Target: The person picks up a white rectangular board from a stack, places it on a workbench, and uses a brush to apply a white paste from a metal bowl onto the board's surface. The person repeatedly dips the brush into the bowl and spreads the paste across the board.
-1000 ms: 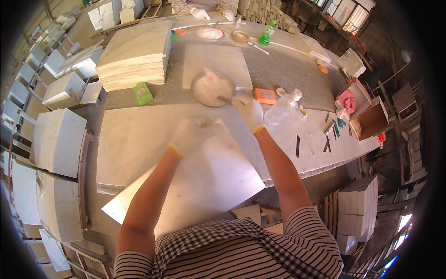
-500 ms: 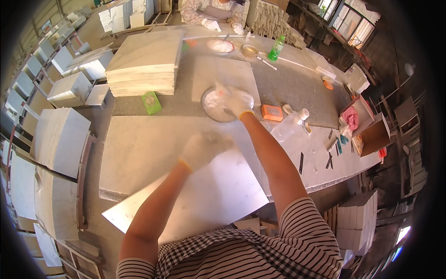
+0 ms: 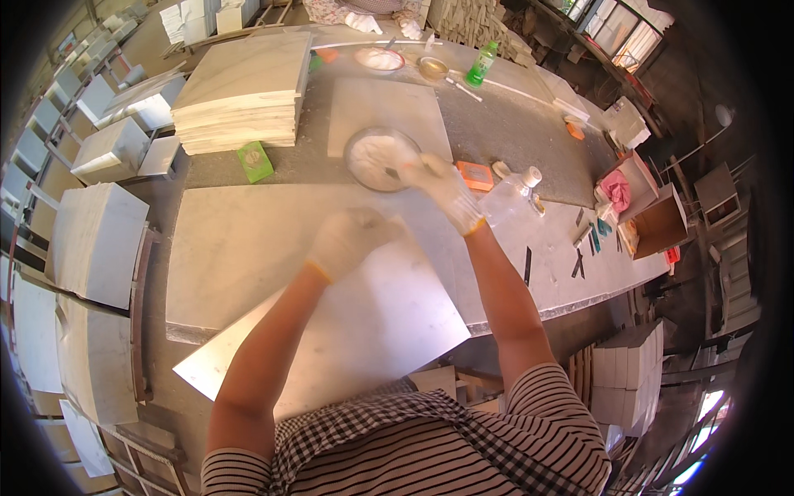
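Observation:
Both my hands wear white knit gloves with yellow cuffs. My left hand (image 3: 341, 241) is curled over the upper edge of a tilted pale marble slab (image 3: 364, 322); what lies in its fingers is blurred. My right hand (image 3: 444, 194) is closed at the right rim of a round bowl (image 3: 351, 169) of white paste (image 3: 376, 157). A small dark patch shows in the paste by its fingertips, and I cannot make out what it grips. The bowl stands partly on a square pale slab (image 3: 389, 103). The tilted slab overlaps a larger flat slab (image 3: 240, 240) on the table.
A tall stack of slabs (image 3: 236, 99) and a green box (image 3: 255, 162) stand left. An orange box (image 3: 475, 175), a clear bottle (image 3: 513, 194) and dark tools (image 3: 579, 263) lie right. Farther back are a green bottle (image 3: 481, 64), another bowl (image 3: 379, 59) and a co-worker's gloved hands (image 3: 364, 23).
My right hand has drawn back from over the bowl toward its right rim, uncovering more paste. My left hand stays near the slab's upper edge. The whole view has shifted slightly.

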`<state>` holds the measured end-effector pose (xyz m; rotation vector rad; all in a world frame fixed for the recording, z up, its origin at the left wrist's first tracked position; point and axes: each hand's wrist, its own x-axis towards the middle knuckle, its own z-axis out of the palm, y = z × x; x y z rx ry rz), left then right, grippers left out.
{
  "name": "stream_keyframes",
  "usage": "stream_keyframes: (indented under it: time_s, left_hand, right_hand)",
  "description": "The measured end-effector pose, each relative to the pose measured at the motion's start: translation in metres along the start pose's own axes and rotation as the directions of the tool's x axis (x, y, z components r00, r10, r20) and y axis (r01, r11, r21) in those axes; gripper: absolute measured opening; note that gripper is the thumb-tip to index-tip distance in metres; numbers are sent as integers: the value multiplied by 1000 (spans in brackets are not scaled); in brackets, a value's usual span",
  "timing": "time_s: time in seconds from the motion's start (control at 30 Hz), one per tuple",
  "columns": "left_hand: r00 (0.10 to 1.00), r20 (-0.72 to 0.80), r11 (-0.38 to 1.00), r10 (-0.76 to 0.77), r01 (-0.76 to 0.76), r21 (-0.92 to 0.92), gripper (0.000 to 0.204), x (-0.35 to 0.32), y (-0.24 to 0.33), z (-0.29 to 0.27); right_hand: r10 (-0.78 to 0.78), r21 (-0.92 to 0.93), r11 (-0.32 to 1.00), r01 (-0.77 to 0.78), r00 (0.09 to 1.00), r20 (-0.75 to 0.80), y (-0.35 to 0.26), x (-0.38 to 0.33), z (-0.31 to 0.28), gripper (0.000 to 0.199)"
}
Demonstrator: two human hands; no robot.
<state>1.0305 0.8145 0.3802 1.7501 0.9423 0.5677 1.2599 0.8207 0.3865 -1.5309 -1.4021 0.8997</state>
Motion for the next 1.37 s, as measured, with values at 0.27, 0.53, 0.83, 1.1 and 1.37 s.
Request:
stream_keyframes:
  time_s: [0.27,0.53,0.83,1.1,1.37]
  left_hand:
    - [998,-32,999,50,-49,16,35,-1,2,1]
    - [1000,14,997,-10,9,74,38,1,3,-3]
    - [1000,11,1000,-25,25,2,36,-1,6,-5]
    - [998,12,998,-55,55,34,36,2,2,-4]
    - [998,19,998,-61,60,35,37,4,-1,-3]
  right_hand:
    - [-47,58,997,46,999,13,-39,-96,-13,27]
    - [-66,-36,997,62,991,-118,-27,-108,-16,25]
    - [-35,-26,999,32,991,-127,-30,-109,-17,23]
    - [-52,-23,998,50,992,-117,-28,-109,-18,22]
    - [-40,-8,999,40,992,-119,-24,-109,-17,21]
